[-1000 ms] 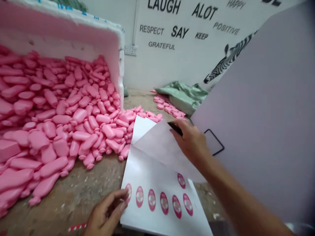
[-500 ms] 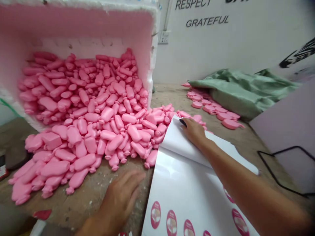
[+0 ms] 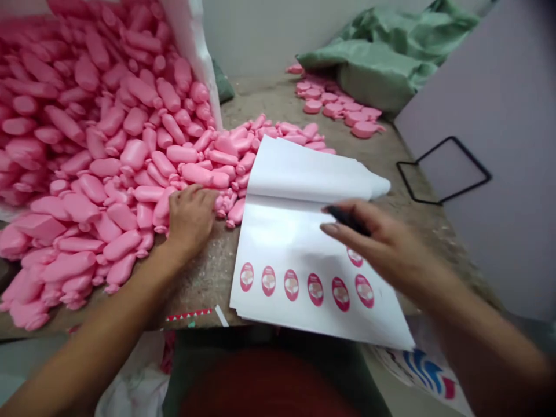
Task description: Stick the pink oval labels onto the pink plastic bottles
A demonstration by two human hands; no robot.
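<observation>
My left hand (image 3: 193,217) reaches over the near edge of a large pile of small pink bottles (image 3: 134,155). Its bent fingers rest among the bottles; the fingertips are hidden, and no bottle is seen lifted. My right hand (image 3: 369,226) is closed on a short black pen-like tool (image 3: 347,219), held above the sticker sheets (image 3: 278,231). The white sheets lie stacked, the top one folded back across its far part. A row of oval pink labels (image 3: 315,289) runs along the near part, and another shows partly under my right hand.
A white foam box (image 3: 197,49) lies on its side, bottles spilling from it. Round flat pink pieces (image 3: 332,110) lie by a green cloth (image 3: 382,55). A black wire frame (image 3: 447,200) stands at right. The table edge has a red strip (image 3: 189,315).
My left hand has gone forward from the bare table into the bottles. My right hand has left the folded sheet and come nearer, still with the black tool. The view has tilted down.
</observation>
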